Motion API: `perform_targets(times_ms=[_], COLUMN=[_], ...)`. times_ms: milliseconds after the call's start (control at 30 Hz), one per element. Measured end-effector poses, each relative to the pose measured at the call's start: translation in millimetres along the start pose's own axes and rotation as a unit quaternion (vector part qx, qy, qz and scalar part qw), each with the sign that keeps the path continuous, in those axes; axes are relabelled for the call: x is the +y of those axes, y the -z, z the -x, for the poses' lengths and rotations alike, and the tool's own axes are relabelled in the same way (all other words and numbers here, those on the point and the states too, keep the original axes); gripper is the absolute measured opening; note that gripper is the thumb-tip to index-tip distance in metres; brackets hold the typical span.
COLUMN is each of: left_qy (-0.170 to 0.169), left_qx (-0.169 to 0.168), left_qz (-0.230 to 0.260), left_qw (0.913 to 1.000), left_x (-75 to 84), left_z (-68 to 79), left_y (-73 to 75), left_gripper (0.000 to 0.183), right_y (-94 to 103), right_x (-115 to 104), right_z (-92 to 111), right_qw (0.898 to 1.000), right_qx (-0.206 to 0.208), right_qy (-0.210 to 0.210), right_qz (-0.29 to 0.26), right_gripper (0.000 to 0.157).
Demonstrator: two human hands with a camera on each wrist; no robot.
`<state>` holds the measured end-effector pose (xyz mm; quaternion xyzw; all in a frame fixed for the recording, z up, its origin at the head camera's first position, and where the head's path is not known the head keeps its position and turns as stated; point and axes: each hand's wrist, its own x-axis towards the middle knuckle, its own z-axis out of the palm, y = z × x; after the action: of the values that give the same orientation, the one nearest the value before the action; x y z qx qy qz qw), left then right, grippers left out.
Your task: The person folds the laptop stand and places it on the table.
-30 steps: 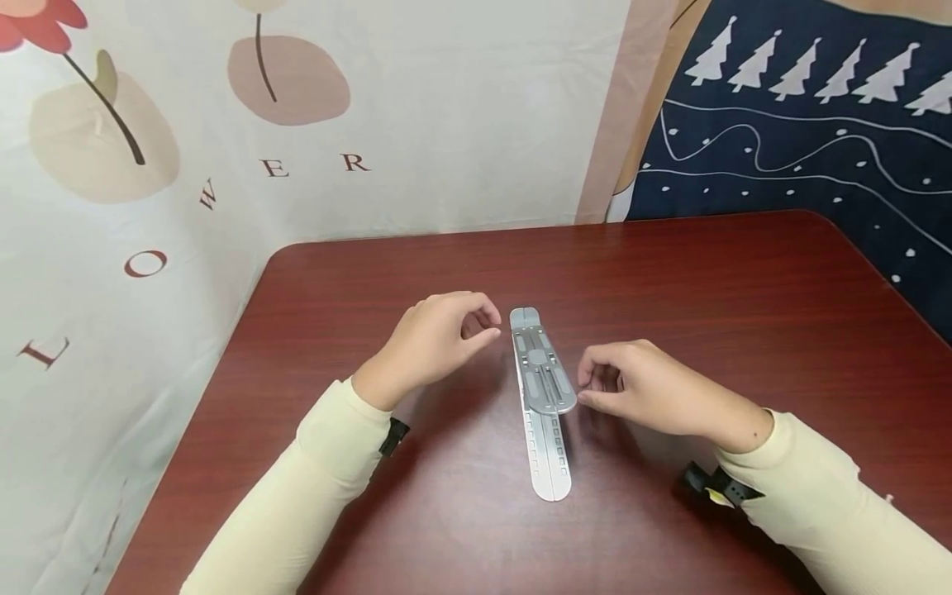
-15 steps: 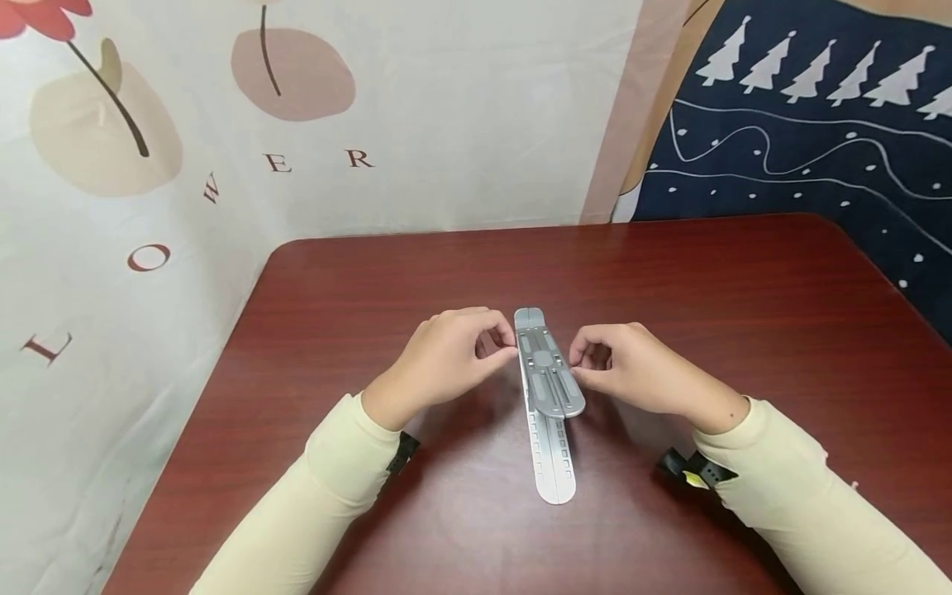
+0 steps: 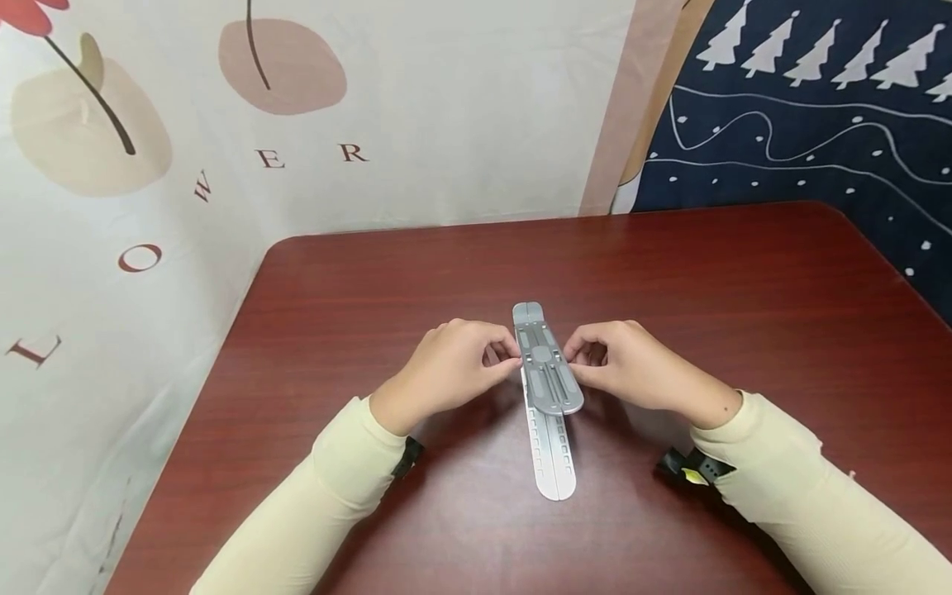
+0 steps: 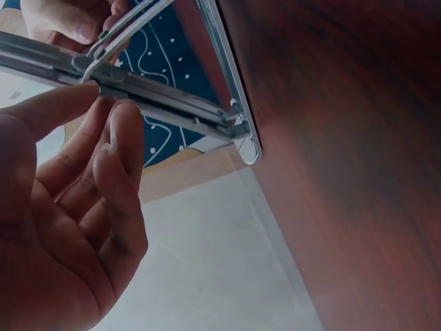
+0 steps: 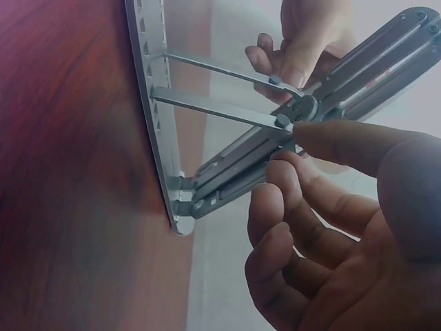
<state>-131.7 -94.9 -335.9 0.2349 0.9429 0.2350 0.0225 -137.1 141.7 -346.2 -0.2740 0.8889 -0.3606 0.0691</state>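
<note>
A grey metal folding stand (image 3: 540, 355) lies lengthwise before me on the table. Its upper plate is tilted up from the slotted base (image 3: 550, 463), and the hinge is at the far end. In the right wrist view, two thin support legs (image 5: 220, 110) run from the base slots to the plate's middle. My left hand (image 3: 454, 359) pinches the plate's left edge between thumb and fingers, by a leg's upper end. On the opposite edge, my right hand (image 3: 632, 364) pinches at the same height, its thumb against a support leg. The remaining fingers of both hands are bent beneath.
The reddish-brown wooden table (image 3: 394, 273) has rounded far corners. Behind it hangs a pale printed cloth (image 3: 461, 107), with a dark blue tree-patterned cloth (image 3: 788, 157) at the right. A dark strap (image 3: 706, 469) shows at my right wrist.
Both hands have come inward from beside the stand to its two edges and now pinch it. The right hand also moved slightly away from me. The stand stays in about the same place.
</note>
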Motion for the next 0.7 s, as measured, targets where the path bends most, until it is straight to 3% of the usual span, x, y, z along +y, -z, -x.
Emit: perform_targets(times_ms=[333,700], left_qy=[0.005,0.004], left_qx=[-0.016,-0.050], left_qz=[-0.009,0.019], left_qw=[0.9998,0.9986], left_x=[1.9,2.6], left_z=[-1.6,-0.4], left_y=[-5.4,-5.0], left_gripper=[0.004,0.003], right_y=[-4.3,-5.2], right_x=[2.7,1.2], right_z=[-2.8,-1.2], right_qw=[1.000,1.000], right_qx=[0.012,0.008], right_qy=[0.000,0.005], right_qz=[-0.008,-0.016], right_gripper=[0.008,0.007])
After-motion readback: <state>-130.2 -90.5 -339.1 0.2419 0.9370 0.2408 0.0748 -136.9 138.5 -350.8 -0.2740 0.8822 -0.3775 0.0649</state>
